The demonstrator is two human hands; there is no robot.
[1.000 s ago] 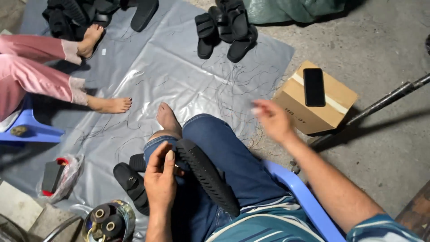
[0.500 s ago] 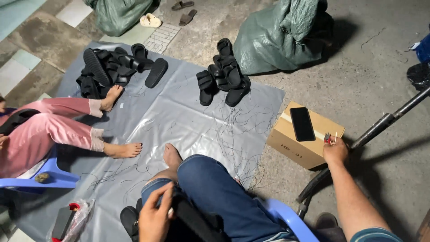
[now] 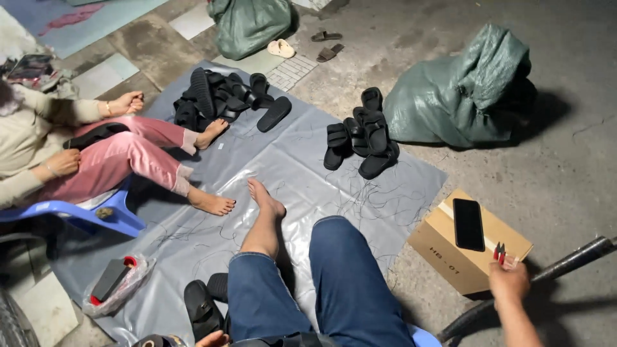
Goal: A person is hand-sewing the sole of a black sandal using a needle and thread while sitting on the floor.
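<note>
Head view showed your left hand (image 3: 213, 338) barely in frame at the bottom edge, grip not discernible. Your right hand (image 3: 509, 283) was pinched shut on small red-handled thread snips (image 3: 499, 252) beside the brown cardboard box (image 3: 450, 247): light, rigid, sharp-tipped; hold by the handles.

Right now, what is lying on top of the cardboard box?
A black phone lies flat on the cardboard box. The right hand holds small red snips at its corner. The inside is hidden.
</note>
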